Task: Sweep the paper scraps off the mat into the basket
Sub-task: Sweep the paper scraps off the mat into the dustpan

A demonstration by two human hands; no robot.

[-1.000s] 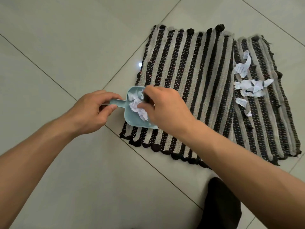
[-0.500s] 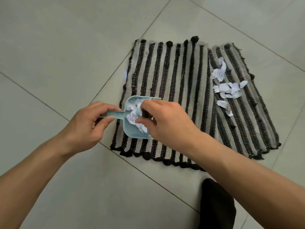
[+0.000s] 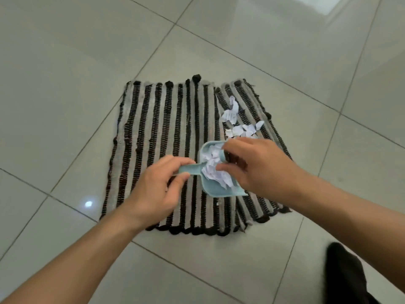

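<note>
A black-and-grey striped mat (image 3: 157,132) lies on the tiled floor. Over its right half I hold a light-blue dustpan (image 3: 215,189) with several white paper scraps (image 3: 213,170) piled in it. My left hand (image 3: 157,189) pinches the dustpan's handle. My right hand (image 3: 252,165) is closed over the pan's right side, gripping a small light-blue brush (image 3: 221,156) whose bristles are hidden. Several loose paper scraps (image 3: 241,126) lie on the mat just beyond the pan. No basket is in view.
Pale grey floor tiles (image 3: 65,84) surround the mat on all sides. A dark, blurred object (image 3: 346,273) sits at the bottom right, close to my right forearm.
Both hands and the dustpan have moved from the mat's near-left corner rightward across the mat, up to the loose scraps. The view has shifted, so the mat sits more central.
</note>
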